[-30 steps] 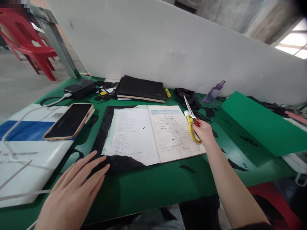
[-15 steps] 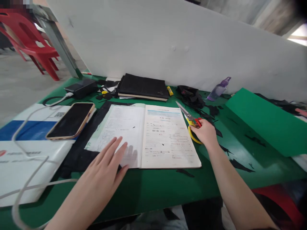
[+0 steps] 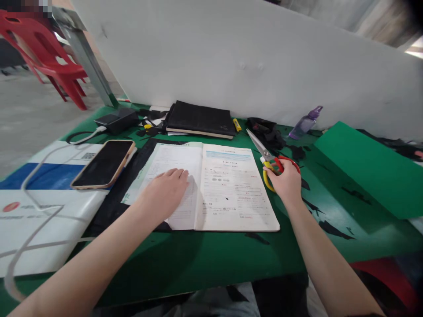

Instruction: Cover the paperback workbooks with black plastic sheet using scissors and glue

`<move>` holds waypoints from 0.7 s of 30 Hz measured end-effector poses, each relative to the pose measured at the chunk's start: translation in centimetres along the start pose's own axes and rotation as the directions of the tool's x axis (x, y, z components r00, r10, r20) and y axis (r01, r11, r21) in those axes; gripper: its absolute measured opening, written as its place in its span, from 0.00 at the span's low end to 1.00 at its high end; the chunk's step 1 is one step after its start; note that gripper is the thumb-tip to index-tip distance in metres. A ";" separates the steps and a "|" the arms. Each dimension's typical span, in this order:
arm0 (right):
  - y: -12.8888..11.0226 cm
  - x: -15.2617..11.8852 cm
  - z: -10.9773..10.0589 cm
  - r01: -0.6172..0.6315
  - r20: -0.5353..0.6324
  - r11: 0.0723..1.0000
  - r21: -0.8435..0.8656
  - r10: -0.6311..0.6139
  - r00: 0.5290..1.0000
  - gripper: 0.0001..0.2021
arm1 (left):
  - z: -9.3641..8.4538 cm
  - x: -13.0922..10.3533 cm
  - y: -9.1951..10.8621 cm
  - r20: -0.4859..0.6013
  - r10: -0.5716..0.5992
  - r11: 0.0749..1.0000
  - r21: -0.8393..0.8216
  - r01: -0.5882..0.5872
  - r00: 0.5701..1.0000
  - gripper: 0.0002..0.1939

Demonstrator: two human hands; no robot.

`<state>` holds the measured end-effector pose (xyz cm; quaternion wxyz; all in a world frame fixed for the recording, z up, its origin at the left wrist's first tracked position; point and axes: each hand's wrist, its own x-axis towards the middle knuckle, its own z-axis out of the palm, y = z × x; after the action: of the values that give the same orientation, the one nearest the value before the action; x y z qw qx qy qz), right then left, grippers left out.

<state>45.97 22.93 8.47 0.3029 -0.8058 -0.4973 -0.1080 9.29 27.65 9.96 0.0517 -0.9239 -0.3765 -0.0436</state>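
Note:
An open book (image 3: 231, 211) lies on the green table, its left page partly under my left hand (image 3: 167, 191). The fingers of that hand are curled together over the page, with a tiny dark spot at their tips; what they pinch, if anything, is hidden. To the right of the book, my right hand (image 3: 287, 181) grips scissors (image 3: 264, 152) by the red and yellow handles, blades apart from the book and pointing up-left. A small black scrap (image 3: 227, 198) rests on the right page.
A phone (image 3: 104, 164) lies on a white and blue bag (image 3: 49, 224) at the left, beside a cable and a black box (image 3: 116, 120). Behind the book are a black notebook (image 3: 200, 119), black scraps and a purple bottle (image 3: 304, 124). Green card (image 3: 370, 169) stands at the right.
My left hand has moved up and right over the left page, and its spread fingers have drawn together. My right hand still holds the scissors, whose handles have opened a little wider.

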 end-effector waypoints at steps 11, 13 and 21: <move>-1.0 -0.8 0.5 -0.001 0.183 0.978 0.209 -0.039 0.982 0.20 | 2.1 0.0 -1.3 0.000 0.023 0.992 -0.121 -0.023 1.000 0.25; -0.8 -0.8 0.6 -0.014 0.190 0.974 0.224 -0.030 0.981 0.20 | 1.9 -0.3 -1.4 0.009 0.018 0.989 -0.144 -0.016 1.000 0.22; -1.2 -0.8 0.3 0.002 0.190 0.972 0.236 -0.049 0.981 0.20 | 0.7 -2.9 2.5 0.017 0.071 0.996 -0.062 -0.070 0.997 0.21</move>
<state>44.53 22.95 8.27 0.3447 -0.7645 -0.5441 0.0268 8.96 23.93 8.75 0.0210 -0.9382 -0.3426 -0.0447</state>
